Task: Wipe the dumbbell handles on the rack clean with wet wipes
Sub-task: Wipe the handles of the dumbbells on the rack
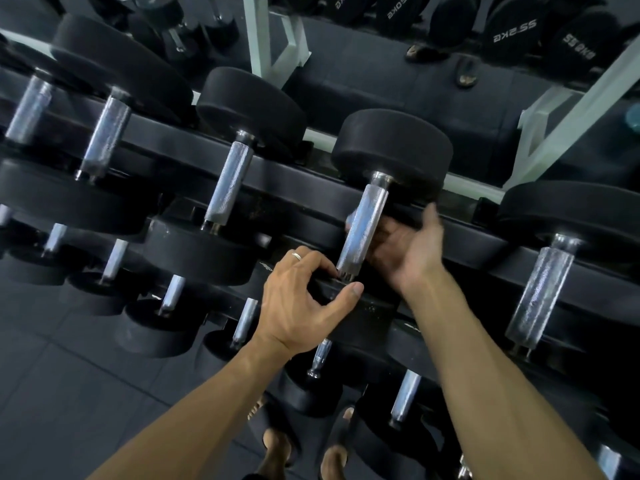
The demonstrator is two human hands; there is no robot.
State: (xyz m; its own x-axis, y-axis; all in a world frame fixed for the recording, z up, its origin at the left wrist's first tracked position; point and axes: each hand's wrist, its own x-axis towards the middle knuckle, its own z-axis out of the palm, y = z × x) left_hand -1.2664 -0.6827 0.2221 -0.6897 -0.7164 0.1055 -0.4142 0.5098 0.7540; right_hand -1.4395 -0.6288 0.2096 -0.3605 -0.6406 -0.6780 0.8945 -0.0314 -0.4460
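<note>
- "50KG", mirrored, on a black dumbbell head point(398, 8) at the top
- "55KG", mirrored, on two dumbbell heads point(516, 31) at top right
</note>
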